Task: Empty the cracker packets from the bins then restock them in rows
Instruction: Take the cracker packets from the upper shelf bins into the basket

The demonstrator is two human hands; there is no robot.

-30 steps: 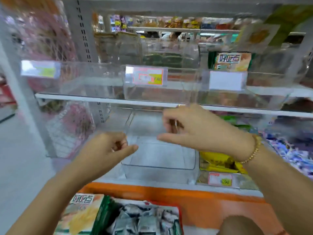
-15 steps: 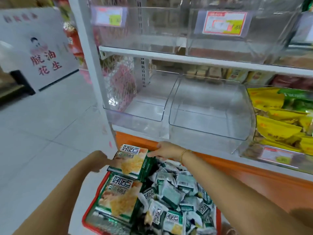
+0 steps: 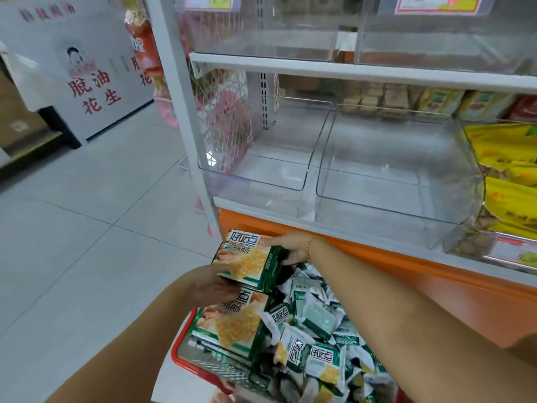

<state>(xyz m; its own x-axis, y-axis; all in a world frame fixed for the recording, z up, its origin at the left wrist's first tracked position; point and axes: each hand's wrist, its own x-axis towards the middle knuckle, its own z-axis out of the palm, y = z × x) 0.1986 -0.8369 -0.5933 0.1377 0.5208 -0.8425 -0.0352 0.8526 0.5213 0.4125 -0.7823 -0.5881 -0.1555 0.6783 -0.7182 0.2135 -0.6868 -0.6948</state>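
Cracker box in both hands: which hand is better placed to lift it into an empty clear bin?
Probably the right hand: it grips the cracker box at its far end, nearest the empty bin. The left hand holds the near edge.

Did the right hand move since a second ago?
Yes. The right hand dropped from the empty bin down past the shelf edge to the basket, where it holds a box.
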